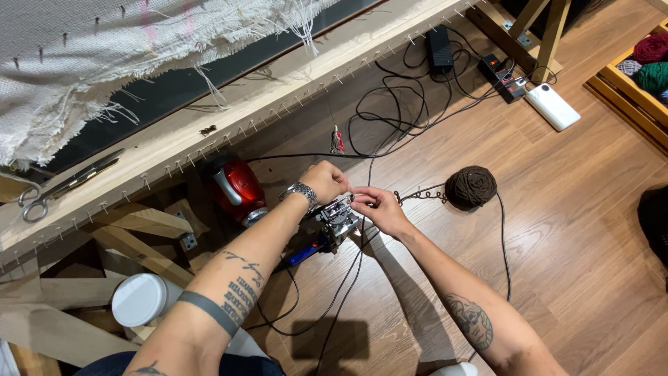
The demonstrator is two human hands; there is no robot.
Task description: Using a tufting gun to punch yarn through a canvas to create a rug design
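My left hand [325,182], with a metal watch on the wrist, grips the top of a tufting gun [337,220] with a blue handle that lies on the wooden floor. My right hand [379,209] pinches a strand of dark brown yarn right at the gun's metal head. That strand runs right to a dark brown yarn ball [471,187] resting on the floor about a hand's width from my right hand.
A wooden frame [229,118] with nail rows and frayed white cloth [104,49] spans the top left; scissors [62,186] lie on it. A red canister [236,186], white lid [139,299], black cables, power strip [502,78], white adapter [552,106] and yarn box [643,69] surround.
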